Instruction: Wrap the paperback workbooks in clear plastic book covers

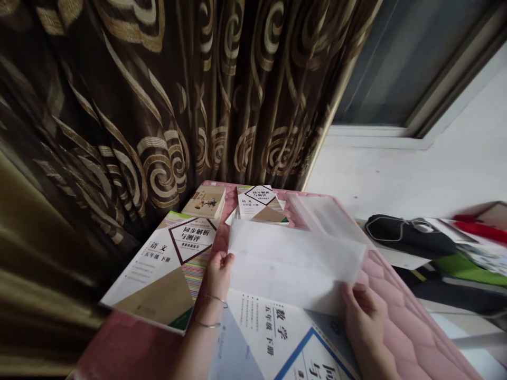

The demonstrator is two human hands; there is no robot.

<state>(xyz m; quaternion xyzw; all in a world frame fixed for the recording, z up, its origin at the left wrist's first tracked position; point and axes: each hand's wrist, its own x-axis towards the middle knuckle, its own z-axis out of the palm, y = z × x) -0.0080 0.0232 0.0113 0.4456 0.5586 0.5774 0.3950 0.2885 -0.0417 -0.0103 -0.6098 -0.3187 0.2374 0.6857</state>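
Note:
Between my two hands a plain white sheet (293,264) is held up at a tilt; whether it is paper or plastic I cannot tell. My left hand (219,272), with two thin bangles at the wrist, pinches its left edge. At the lower right corner, my right hand (366,316) has thumb and fingers closed on the same sheet. Beneath it lies a blue and white mathematics workbook (253,338), its upper part hidden by the sheet. Left of my left hand rests a Chinese-language workbook (158,274) with a brown and striped cover.
The pink quilted table cover (396,311) carries a small tan book stack (205,201), another workbook (259,203) and pale translucent sheets (327,214) at the back. A patterned curtain (190,95) hangs behind. A dark case (407,235) and other items lie at right.

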